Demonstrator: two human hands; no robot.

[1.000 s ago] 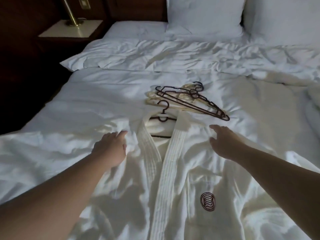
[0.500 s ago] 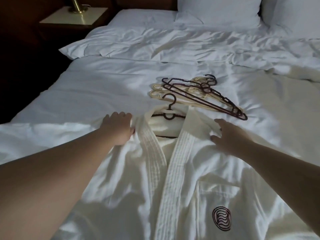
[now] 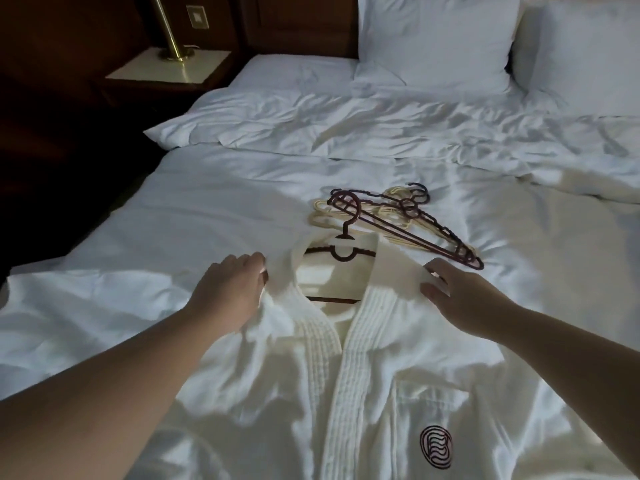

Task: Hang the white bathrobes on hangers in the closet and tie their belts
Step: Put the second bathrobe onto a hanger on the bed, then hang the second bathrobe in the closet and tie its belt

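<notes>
A white bathrobe (image 3: 367,386) lies face up on the bed, with a dark round logo on its chest pocket. A dark brown hanger (image 3: 344,252) sits inside its collar, hook pointing towards the pillows. My left hand (image 3: 230,292) grips the robe's left shoulder beside the collar. My right hand (image 3: 460,294) holds the right shoulder by the collar edge, thumb pressed on the fabric. No belt is visible.
A loose pile of brown and cream hangers (image 3: 405,223) lies just beyond the collar. The bed (image 3: 207,216) has a rumpled duvet and pillows (image 3: 436,39) at the head. A nightstand (image 3: 169,69) with a brass lamp stands at the far left.
Both hands slid forward from the robe's chest to its shoulders and closed on the fabric beside the collar. The collar now lies spread wider over the hanger.
</notes>
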